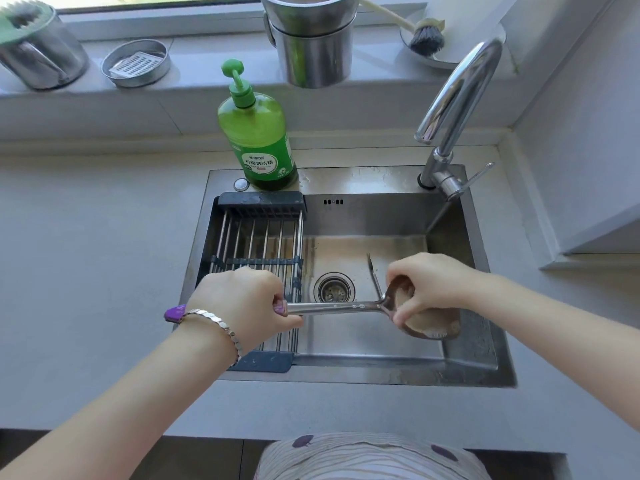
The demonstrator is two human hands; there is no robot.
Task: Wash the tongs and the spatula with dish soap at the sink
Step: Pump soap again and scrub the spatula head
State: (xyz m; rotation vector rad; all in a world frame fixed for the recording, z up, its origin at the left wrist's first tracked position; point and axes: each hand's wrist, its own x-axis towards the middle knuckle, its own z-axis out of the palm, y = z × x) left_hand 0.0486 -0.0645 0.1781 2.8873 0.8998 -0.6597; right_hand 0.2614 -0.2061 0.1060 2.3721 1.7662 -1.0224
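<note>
Steel sink (381,178): spatula (332,307) held crosswise above basin, handle at sink's left gripped by left hand (242,299); right hand (429,282) clutching scrub pad (429,323) on blade.

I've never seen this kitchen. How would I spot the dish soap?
Find the steel sink. On its back ledge, left of the tap and behind the drying rack, stands the soap bottle. It is the only bottle there: green, with a pump top.

Soft daylight from the window (207,0); wide-angle edges bend.
</note>
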